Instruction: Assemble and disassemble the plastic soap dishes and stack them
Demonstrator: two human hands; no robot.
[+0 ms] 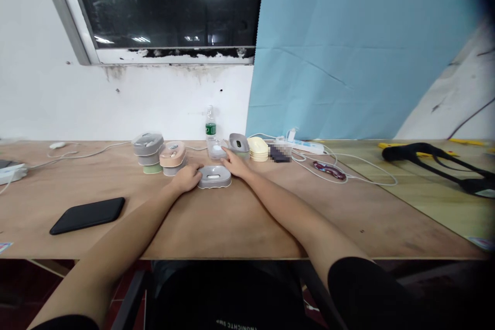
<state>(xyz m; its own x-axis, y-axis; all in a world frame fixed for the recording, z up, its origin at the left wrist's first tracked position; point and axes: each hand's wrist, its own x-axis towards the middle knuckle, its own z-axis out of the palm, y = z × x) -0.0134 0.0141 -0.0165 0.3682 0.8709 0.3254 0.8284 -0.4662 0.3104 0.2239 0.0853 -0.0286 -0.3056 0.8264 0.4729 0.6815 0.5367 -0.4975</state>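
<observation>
A shallow grey oval dish (214, 183) with a pale slot-like mark in its middle lies on the table in front of me. My left hand (187, 179) is curled against the dish's left end, fingertips at its edge. Behind the dish, my right hand (235, 164) reaches toward a small clear plastic container (217, 151). Its index finger and thumb are apart near the container's right side; whether they touch it is hard to see. A second grey dish (238, 143) sits tilted just behind the right hand, beside a stack of cream-yellow oval pieces (258, 149).
Stacked grey-and-green boxes (148, 149) and a peach-and-grey stack (172, 158) stand left. A bottle (210, 126) stands near the wall. A black phone (88, 215) lies front left. A power strip (303, 145), white cables, a dark red object (329, 170) and a black strap-like frame (436, 165) are right.
</observation>
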